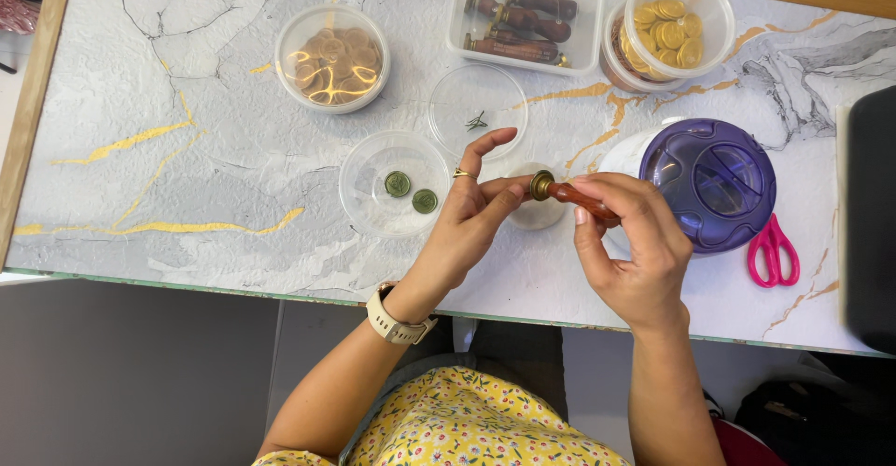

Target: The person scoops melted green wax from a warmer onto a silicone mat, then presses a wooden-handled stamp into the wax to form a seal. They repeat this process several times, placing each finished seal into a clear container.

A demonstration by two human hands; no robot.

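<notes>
My right hand [627,242] grips the reddish wooden handle of a wax seal stamp [571,195], holding it sideways above the marble-patterned table [187,149]. My left hand [478,207], with a ring and a beige wristwatch, pinches the stamp's brass head [540,184] with thumb and fingertips. Just left of the hands, a clear round dish [369,207] holds two dark green wax seals [398,183]. A small clear dish partly hidden under the hands lies below the stamp.
A clear lid [478,110] carries a small sprig. Tubs of tan wax seals [332,57] and gold wax seals [676,20], a tray of more wooden stamps [523,20], a purple-lidded appliance [711,182], pink scissors [773,251] and a black object [870,214] surround the hands.
</notes>
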